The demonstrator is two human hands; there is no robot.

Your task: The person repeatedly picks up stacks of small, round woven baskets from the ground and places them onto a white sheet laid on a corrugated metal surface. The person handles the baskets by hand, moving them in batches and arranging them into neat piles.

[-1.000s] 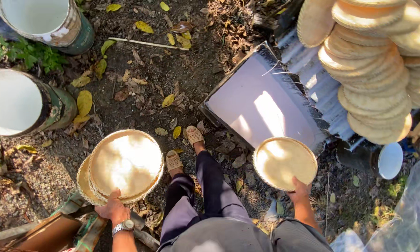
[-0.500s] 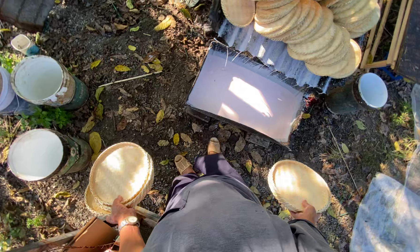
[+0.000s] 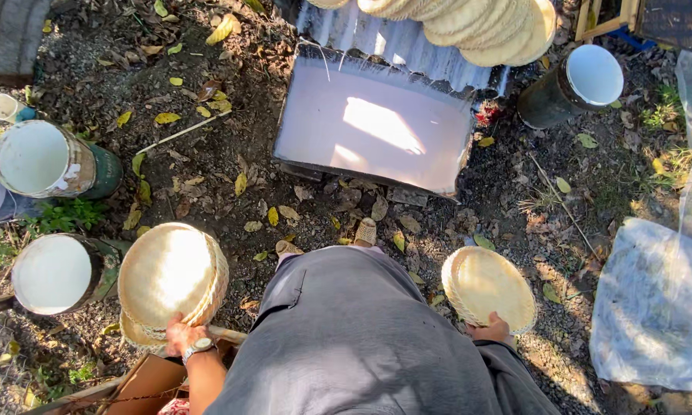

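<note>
Trays out wide on both sides

Woven trays held low and clear of the body — left hand (image 3: 183,336) has its fingers clamped on the near rim of a stack of round bamboo trays (image 3: 171,275), tilted beside the left knee. Right hand (image 3: 490,330) pinches the edge of a single tray (image 3: 488,288), arm hanging out to the side. Ahead on the ground, a rectangular tub (image 3: 377,134) of pale milky liquid
</note>
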